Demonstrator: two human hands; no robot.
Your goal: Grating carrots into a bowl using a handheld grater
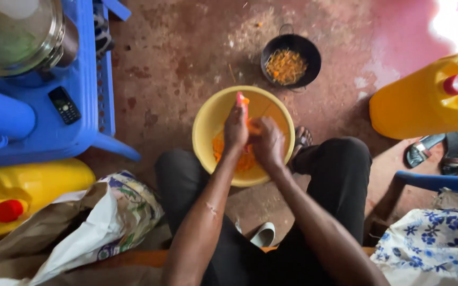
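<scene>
Over the round yellow plastic bowl (208,124), a slim orange-red grater (242,106) is gripped upright by the left hand (235,130), top pointing away; an orange piece (254,128) is pinched in the right hand (269,143) beside it.

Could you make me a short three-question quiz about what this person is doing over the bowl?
1. True or false: both hands work over the yellow bowl.
2. What does the small black pan hold? A) water B) orange shreds C) coins
3. Which hand, left hand or right hand, is nearer the blue stool?

Key: 1 true. 2 B. 3 the left hand, gripping an orange grater-like tool; what the right hand presses against it is hidden.
</scene>
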